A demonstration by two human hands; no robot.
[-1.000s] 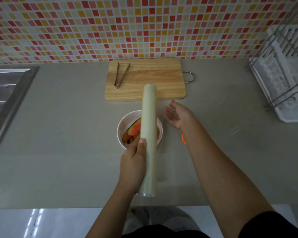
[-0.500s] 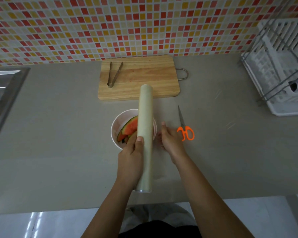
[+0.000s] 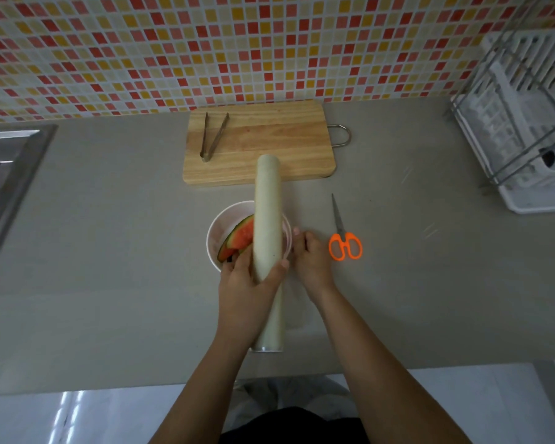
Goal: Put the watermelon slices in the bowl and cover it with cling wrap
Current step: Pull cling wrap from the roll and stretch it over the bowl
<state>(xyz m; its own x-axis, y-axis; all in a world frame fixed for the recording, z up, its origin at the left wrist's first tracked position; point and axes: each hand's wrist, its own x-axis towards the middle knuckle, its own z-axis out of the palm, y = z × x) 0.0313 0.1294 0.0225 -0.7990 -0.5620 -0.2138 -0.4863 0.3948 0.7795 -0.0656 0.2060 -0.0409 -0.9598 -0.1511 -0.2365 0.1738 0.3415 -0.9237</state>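
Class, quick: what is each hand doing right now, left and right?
Left hand: grips the wrap roll.
Right hand: beside the bowl, fingers curled; whether it holds anything cannot be told.

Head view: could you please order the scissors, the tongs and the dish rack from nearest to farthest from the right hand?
Measured from the right hand:
1. Scissors, just to its right.
2. Tongs, farther back and to the left, lying on the cutting board.
3. Dish rack, at the far right.
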